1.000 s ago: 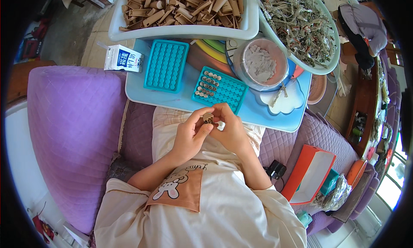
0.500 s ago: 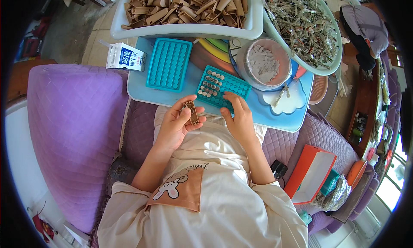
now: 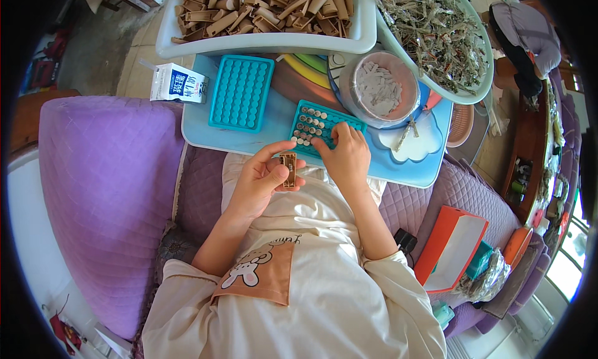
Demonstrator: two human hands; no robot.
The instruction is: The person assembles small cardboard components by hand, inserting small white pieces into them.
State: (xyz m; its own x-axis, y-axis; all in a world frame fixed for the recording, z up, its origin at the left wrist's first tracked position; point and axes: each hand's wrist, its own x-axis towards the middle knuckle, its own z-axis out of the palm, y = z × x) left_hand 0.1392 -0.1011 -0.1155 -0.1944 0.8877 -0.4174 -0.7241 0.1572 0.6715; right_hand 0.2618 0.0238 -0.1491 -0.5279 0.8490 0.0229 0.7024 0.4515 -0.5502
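Note:
My left hand (image 3: 258,183) holds a small brown plastic casing (image 3: 288,170) upright between thumb and fingers, with its open inner side showing. Just beyond it on the table lies a teal tray (image 3: 309,105) with rows of round pockets. Small round silvery pieces (image 3: 309,126) fill several pockets on the tray's left part. Over the right part of that tray is my right hand (image 3: 347,156), its fingers bent together and the tips down at the pockets. Whatever those fingertips hold, if anything, is hidden.
A second teal tray (image 3: 242,94) lies left on the blue table (image 3: 194,127), beside a drink carton (image 3: 179,83). Behind stand a bin (image 3: 268,46) of brown casings, a tub (image 3: 414,103) of grey strips and a basin (image 3: 481,88) of wired parts. An orange-red box (image 3: 436,247) sits right.
My right hand has moved forward and its fingers have drawn together over the tray. The left hand has shifted slightly right, turning the brown casing more upright.

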